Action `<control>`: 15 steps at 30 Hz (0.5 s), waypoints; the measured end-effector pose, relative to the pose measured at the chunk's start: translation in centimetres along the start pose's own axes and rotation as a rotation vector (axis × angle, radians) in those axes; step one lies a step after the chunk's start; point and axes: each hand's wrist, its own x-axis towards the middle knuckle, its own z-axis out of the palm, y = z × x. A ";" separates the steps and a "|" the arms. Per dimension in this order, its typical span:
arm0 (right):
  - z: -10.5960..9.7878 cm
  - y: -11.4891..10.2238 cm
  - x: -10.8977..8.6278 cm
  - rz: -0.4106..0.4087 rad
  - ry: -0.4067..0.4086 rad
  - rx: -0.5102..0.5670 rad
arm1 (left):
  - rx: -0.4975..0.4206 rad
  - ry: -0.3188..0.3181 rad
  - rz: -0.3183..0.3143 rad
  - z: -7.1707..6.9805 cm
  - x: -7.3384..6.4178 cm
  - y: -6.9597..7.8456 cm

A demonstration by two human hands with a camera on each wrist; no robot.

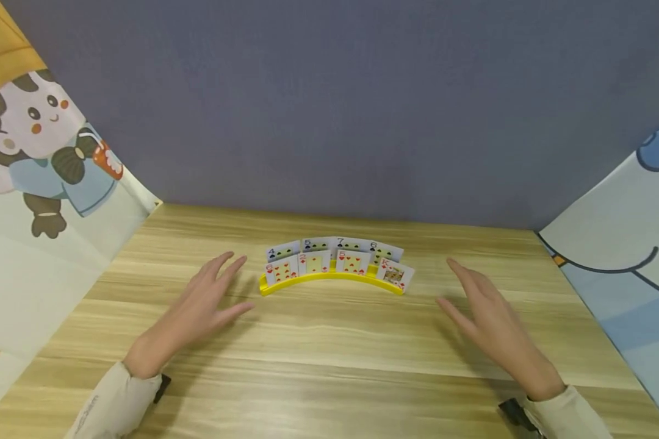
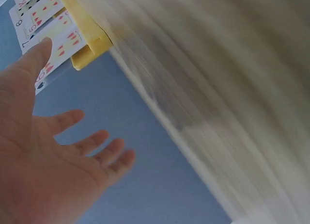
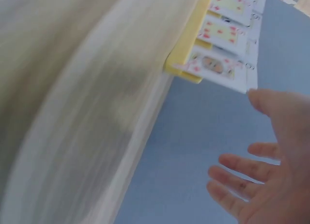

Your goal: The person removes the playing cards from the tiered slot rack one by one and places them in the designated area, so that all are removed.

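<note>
Wall (image 1: pixel 351 110), blue-grey, plain; placed behind the table.

Table (image 1: pixel 318 366), wood-grained; the wall is met by its far edge.

Side panels, two. Left panel (image 1: pixel 99 244), pale, printed with a cartoon child (image 1: pixel 46 122) by whom a red cup is held. Right panel (image 1: pixel 626 213), pale and light blue, printed with a large dark-outlined figure only partly shown.

Hands, two. Left hand (image 1: pixel 200 311) held to the left of the card holder, right hand (image 1: pixel 494 323) to its right. Both are spread wide, fingers extended and thumbs set apart from them; nothing is gripped by either. In the head view the holder and its cards are flanked by both hands, near but untouched.

Sleeves, two, off-white: left sleeve (image 1: pixel 115 402), right sleeve (image 1: pixel 571 414). A dark fitting is partly seen at each wrist.

Card holder (image 1: pixel 329 275), yellow, curved; stood on the far part of the table, between the hands, its ends bent toward the viewer.

Playing cards, eight, held upright in two rows. Front row, left to right: six of hearts (image 1: pixel 282 270), two of diamonds (image 1: pixel 315 262), five of hearts (image 1: pixel 353 263), king of diamonds (image 1: pixel 394 275), the last tilted. Back row, partly covered: black four (image 1: pixel 283 250), black five (image 1: pixel 318 244), black seven (image 1: pixel 353 244), black six (image 1: pixel 387 250).
</note>
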 end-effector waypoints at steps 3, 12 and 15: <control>0.6 -0.7 1.1 0.018 -0.004 0.064 | -0.110 -0.024 -0.010 0.1 0.8 0.2; 1.2 -1.3 4.7 0.061 -0.035 0.196 | -0.494 -0.101 -0.043 0.7 3.7 0.7; 1.1 -1.1 5.7 0.089 -0.009 0.263 | -0.652 -0.151 -0.085 0.9 4.3 0.8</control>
